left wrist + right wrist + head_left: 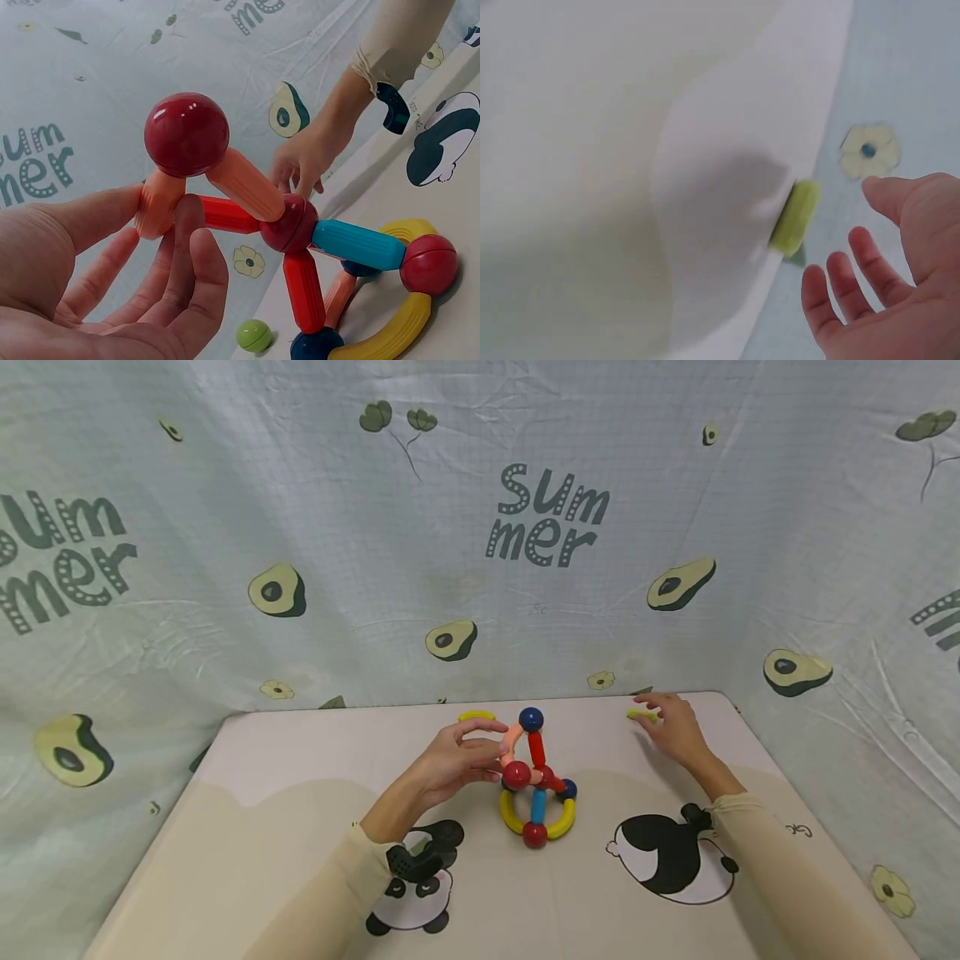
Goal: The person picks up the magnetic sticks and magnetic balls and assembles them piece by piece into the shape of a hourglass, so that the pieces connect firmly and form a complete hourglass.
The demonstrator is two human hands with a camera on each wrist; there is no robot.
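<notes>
My left hand [457, 760] pinches an orange curved magnetic stick [160, 201] between thumb and fingers. That stick belongs to a standing construction of magnetic balls and sticks. A large red ball [187, 134] tops the orange part in the left wrist view. Red sticks [536, 749], a blue stick [538, 807], yellow curved sticks [511, 814] and dark blue balls [531, 719] make up the rest. At the far right, my right hand [675, 731] hovers by a short green stick [795, 217]. Its fingers are spread and apart from the stick in the right wrist view.
A yellow curved piece [477, 715] lies near the table's back edge, behind the left hand. A green ball [255, 335] rests on the table beyond the construction. Patterned cloth [555, 610] hangs along the back and right side of the table [300, 827].
</notes>
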